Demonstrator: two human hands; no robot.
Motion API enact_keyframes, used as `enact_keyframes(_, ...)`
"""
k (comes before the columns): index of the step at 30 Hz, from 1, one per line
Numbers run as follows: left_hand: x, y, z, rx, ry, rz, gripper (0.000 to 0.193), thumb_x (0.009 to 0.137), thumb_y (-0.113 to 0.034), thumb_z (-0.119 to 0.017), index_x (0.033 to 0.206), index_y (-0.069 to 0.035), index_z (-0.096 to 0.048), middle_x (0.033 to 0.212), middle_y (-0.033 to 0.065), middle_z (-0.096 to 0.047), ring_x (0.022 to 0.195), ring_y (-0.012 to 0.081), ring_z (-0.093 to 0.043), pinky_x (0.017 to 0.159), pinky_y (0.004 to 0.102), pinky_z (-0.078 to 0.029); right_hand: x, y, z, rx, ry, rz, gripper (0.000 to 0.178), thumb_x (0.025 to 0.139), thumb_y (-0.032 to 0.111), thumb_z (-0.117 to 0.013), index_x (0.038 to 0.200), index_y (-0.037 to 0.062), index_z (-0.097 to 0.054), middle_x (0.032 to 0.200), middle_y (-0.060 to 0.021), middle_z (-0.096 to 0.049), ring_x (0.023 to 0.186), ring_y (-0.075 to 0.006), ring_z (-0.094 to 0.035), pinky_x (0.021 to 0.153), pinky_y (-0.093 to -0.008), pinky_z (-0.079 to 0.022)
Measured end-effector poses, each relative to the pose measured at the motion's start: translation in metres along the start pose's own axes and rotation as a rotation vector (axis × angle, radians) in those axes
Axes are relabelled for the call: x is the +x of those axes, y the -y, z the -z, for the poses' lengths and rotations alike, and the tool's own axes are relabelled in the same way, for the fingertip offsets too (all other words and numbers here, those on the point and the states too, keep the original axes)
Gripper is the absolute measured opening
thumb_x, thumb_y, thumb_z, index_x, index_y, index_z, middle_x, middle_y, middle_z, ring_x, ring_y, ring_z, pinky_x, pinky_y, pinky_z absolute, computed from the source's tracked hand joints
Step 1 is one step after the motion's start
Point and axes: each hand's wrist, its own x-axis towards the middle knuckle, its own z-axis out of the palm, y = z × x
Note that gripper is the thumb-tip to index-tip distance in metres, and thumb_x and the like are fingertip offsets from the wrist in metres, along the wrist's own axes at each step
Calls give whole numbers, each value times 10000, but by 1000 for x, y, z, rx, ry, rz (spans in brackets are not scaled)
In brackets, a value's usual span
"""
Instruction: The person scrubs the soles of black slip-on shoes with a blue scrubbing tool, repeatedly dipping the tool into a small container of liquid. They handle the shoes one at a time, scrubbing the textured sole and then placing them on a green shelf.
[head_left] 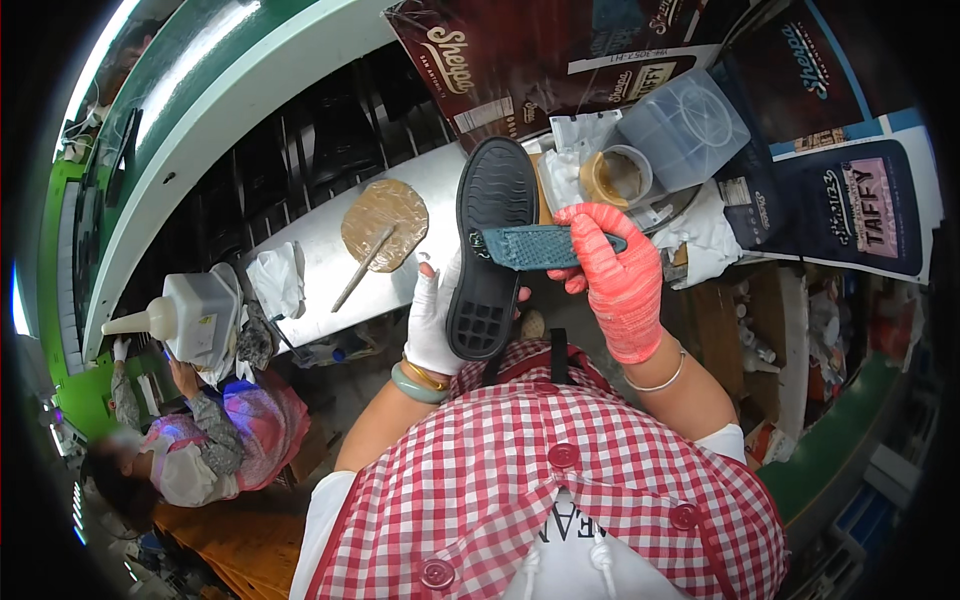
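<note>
My left hand (434,318), in a white glove, holds a black shoe sole (491,250) upright with its ribbed tread facing me. In my right hand (618,280), which wears a red glove, is a flat blue-green brush (540,246) held crosswise against the middle of the sole. A green bangle and a gold bracelet sit on my left wrist, a thin silver one on my right. My red and white checked apron fills the lower part of the view.
A metal work surface (440,175) carries a tan glue-smeared pad with a stick (382,225), a white rag (277,280), a round glue tub (618,176) and a clear plastic box (685,125). Dark printed cartons stand behind. Another person (190,450) sits at lower left near a white squeeze bottle (185,315).
</note>
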Motion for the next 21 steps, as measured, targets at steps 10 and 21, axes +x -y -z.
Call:
enact_keyframes(10,5,3,-19,-45,-57,-36,816,857,-694,-330,1407,-93,-280,1288,130,-471,1074,265,-542,871,387,-476,-16,0,6,-72,36,13,218,920,214,-562,983,23,-645,768,-42,-639,590,-81,-600,492,-191,-441)
enact_keyframes(21,13,3,-31,-171,-58,-93,793,871,-696,-258,1429,-132,-263,1299,131,-462,1119,302,-519,959,464,-421,-41,11,3,-65,123,-15,195,908,144,-572,988,-22,-637,856,-52,-635,663,-78,-589,563,-210,-496)
